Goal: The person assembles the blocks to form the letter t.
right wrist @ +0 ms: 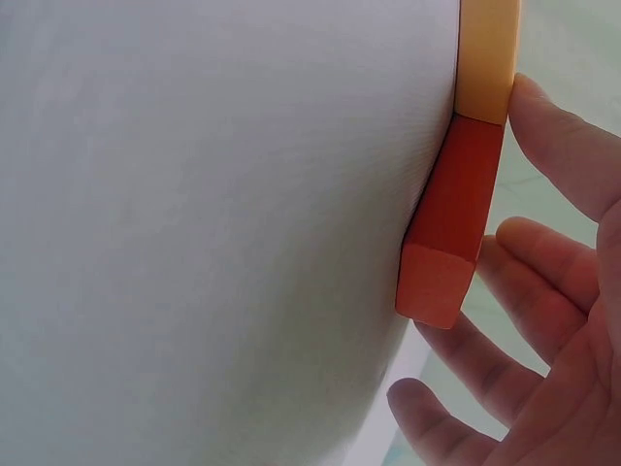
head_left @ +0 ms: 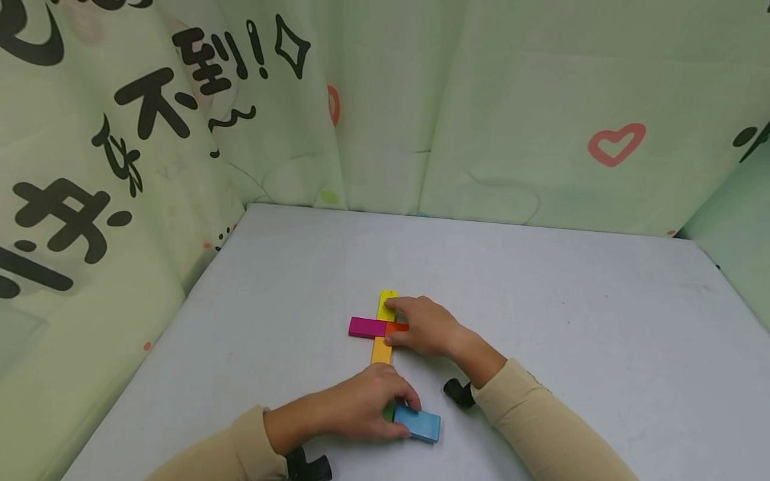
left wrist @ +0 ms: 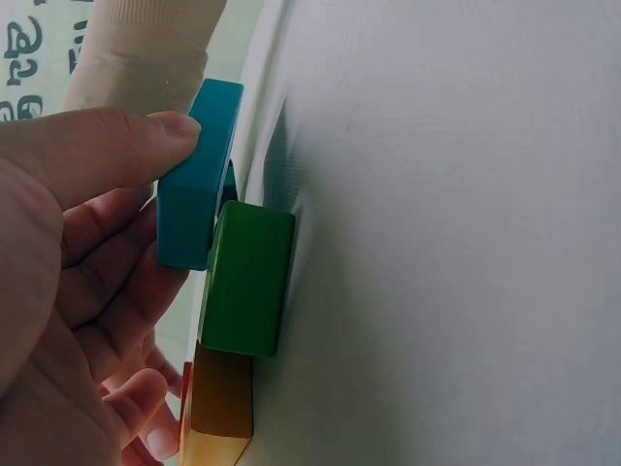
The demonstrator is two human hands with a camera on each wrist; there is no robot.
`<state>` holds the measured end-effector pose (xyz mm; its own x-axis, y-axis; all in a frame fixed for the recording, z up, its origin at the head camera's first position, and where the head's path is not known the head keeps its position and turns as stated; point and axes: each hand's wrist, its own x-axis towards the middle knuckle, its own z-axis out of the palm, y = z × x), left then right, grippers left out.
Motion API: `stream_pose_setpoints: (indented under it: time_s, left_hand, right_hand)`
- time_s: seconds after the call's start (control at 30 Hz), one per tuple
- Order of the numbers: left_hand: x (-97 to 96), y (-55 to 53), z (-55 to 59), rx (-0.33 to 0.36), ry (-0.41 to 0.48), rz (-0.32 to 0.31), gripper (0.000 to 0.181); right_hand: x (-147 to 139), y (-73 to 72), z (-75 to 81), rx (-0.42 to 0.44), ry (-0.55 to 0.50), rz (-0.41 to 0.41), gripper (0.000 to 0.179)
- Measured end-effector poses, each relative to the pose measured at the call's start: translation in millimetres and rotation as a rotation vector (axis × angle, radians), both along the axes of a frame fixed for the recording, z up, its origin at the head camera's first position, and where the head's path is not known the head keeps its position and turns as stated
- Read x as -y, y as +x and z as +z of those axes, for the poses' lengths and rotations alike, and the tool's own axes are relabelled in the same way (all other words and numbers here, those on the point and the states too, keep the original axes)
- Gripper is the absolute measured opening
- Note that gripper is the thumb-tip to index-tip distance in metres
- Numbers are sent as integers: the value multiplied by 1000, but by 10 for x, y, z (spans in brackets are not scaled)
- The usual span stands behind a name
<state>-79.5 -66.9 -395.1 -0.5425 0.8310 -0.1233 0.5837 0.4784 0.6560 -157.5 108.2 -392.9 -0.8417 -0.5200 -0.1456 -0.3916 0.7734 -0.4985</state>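
Note:
My left hand (head_left: 355, 404) pinches a light blue rectangular block (head_left: 421, 425) between thumb and fingers. In the left wrist view the blue block (left wrist: 199, 184) is held off the table, beside and above a green block (left wrist: 247, 277). Most of the green block is hidden by my hand in the head view. Farther up, a yellow block (head_left: 385, 306), a magenta block (head_left: 367, 327), an orange-red block (head_left: 394, 328) and an amber block (head_left: 381, 350) lie together in a cross. Over them is my right hand (head_left: 430, 327), its thumb touching the amber block (right wrist: 488, 63), fingers loosely spread.
The blocks lie on a white table (head_left: 571, 321). A pale green curtain (head_left: 505, 107) with printed characters and hearts stands behind and at the left. Black wrist-mounted pieces show at the left wrist (head_left: 309, 465) and right wrist (head_left: 459, 393).

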Motion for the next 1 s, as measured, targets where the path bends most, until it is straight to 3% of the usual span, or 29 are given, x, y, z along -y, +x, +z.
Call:
stream_pose_setpoints:
  time_s: [0.43,1.0]
  left_hand:
    - [-25,30,-46,-37,-2,-19,27]
    - [-59,76,-71,-32,-14,-48,25]
  right_hand:
    - [-1,18,6,-7,0,0,65]
    - [8,6,-11,-13,9,-4,67]
